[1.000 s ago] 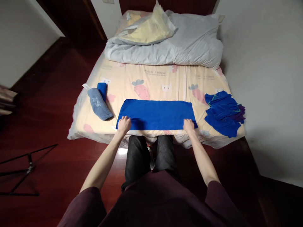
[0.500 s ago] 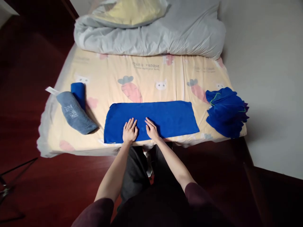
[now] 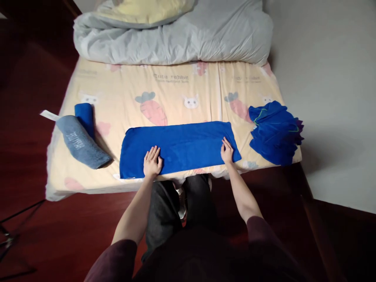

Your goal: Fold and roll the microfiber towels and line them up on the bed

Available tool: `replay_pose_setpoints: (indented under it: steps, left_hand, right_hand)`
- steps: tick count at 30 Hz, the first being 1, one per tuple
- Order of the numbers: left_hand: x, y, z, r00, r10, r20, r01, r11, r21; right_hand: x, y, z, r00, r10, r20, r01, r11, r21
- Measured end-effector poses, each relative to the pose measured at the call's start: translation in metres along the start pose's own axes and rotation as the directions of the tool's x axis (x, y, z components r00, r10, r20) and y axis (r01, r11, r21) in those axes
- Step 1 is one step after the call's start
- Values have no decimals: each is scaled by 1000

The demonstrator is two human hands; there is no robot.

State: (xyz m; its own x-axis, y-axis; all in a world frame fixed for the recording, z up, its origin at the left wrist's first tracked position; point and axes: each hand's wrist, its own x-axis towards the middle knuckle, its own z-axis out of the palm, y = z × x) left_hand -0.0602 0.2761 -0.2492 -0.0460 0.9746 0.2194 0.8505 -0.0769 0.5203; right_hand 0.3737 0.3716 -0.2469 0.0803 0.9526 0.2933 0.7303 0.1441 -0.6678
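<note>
A blue cloth, like a towel (image 3: 188, 147), lies folded into a long flat strip along the near edge of the bed. On its left half rests my left hand (image 3: 152, 161), palm down with the fingers stretched out. Near the strip's right end, my right hand (image 3: 227, 151) lies on the fabric with its fingers extended. Neither hand grips anything. To the left are a rolled grey-blue towel (image 3: 82, 141) with pale lettering and a white tag, and a rolled blue cloth (image 3: 84, 117) behind it. A crumpled blue heap of cloth (image 3: 274, 133) with green edging sits at the right.
The bed (image 3: 114, 90) has a cream sheet printed with carrots and cat faces. A grey quilt (image 3: 176, 47) is bunched across its far side, under a yellow piece of bedding (image 3: 147, 11). A wall (image 3: 329, 98) stands at the right, and black stand legs (image 3: 22, 211) at lower left.
My right hand has slid right across the blue cloth, from near the middle to its right end. My left hand stays on the left half. The view has shifted slightly.
</note>
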Motion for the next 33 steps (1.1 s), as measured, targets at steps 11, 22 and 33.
replay_pose_setpoints:
  steps: [11,22,33]
  left_hand:
    - [0,5,2,996,-88,19,85,991,104]
    - [2,-52,-19,716,-501,-487,613,785,93]
    - [107,-111,-92,862,-502,-65,507,854,117]
  right_hand:
    - [-1,14,2,1000,11,-26,-17,958,-286]
    - [1,18,6,988,-50,-143,17,975,-224]
    - [0,26,14,985,-59,-163,21,975,-223]
